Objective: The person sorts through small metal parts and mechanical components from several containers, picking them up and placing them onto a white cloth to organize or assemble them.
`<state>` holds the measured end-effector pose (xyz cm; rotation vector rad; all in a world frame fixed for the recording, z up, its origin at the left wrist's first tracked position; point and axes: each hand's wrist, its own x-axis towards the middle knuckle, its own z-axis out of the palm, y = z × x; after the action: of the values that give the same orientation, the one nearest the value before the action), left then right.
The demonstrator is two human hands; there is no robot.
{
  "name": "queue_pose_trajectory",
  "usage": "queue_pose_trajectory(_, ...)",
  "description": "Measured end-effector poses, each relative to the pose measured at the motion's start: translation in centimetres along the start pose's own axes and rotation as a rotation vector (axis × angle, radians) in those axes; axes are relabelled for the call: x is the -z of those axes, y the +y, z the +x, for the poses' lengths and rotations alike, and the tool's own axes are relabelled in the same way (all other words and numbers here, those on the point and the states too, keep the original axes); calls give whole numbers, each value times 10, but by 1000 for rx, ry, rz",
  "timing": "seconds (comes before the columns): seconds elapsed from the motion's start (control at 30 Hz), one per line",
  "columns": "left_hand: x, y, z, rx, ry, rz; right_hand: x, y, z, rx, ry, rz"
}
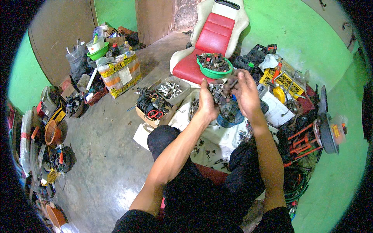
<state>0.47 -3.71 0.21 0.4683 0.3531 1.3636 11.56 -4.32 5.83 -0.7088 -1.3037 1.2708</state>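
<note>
Both hands are raised over the low white surface [179,117] in front of me. My left hand [208,101] is cupped with the thumb up, around a cluster of small dark and silvery metal parts [220,92]; its other fingers blend in with them. Facing it from the right, my right hand [247,93] has its fingers extended, their tips at the edge of the cluster. Just below the hands is a blue tub [227,121] of dark small parts. Beyond them, a green basin [214,73] heaped with mixed parts rests on a red and white car seat [213,37].
Left of my hands are a clear plastic box [182,94] of silvery parts and a cardboard box [155,122] of black cables. To the right stand a white container [276,108], a yellow crate [285,83] with tools and an orange rack [305,139]. A taped carton [120,75] sits farther left.
</note>
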Motion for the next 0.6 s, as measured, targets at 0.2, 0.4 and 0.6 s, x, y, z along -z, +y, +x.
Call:
queue_pose_trajectory(0.2,-7,1,-6,42,46,128,16,-1,6,75,-59,-287)
queue_pose_trajectory(0.4,-4,-1,-8,70,-29,215,22,-3,5,0,-139,-517)
queue_pose_trajectory(0.6,-7,2,-11,65,56,168,15,-22,-7,374,-330,-974)
